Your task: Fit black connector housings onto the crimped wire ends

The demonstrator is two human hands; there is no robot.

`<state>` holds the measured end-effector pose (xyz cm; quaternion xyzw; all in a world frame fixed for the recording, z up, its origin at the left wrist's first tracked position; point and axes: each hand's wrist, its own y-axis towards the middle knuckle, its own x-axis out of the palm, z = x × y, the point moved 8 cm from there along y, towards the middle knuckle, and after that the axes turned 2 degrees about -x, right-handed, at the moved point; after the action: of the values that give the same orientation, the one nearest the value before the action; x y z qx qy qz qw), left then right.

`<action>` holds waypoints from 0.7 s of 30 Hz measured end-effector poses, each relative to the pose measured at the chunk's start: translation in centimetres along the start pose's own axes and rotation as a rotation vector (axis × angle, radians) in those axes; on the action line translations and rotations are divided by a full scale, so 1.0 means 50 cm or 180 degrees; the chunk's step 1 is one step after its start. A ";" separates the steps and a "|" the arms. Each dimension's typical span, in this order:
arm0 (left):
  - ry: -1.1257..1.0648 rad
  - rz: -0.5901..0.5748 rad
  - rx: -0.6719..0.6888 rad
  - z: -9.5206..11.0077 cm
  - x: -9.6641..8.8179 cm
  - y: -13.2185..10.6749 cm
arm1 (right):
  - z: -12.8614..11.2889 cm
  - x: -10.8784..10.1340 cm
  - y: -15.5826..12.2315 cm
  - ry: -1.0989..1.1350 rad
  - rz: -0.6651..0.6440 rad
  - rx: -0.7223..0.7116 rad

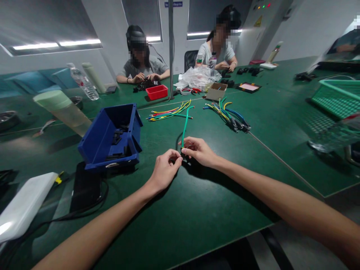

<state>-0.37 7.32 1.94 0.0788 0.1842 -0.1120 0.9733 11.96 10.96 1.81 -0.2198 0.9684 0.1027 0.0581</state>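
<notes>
Wire (185, 125) in bright green is grasped by the fingers of the right hand (198, 150), over the middle of the counter (219, 225); its smooth, slender length is slightly curved, and its far end is bent rightward and tipped with red. Its near end is partly hidden by the fingers, beside a small dark piece (183, 153). The left hand (167, 167) is held close by with fingers curled together; whether anything is gripped there cannot be told. Beyond, loose coloured wires (170, 113) are spread
</notes>
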 end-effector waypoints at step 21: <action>-0.0458 -0.0213 0.0205 0.004 0.008 -0.005 | 0.027 -0.120 -0.013 -0.1394 0.0857 0.0043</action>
<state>-0.03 6.95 1.95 0.0956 0.1127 -0.1557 0.9767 17.71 13.19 1.33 -0.0610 0.9539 0.1481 0.2537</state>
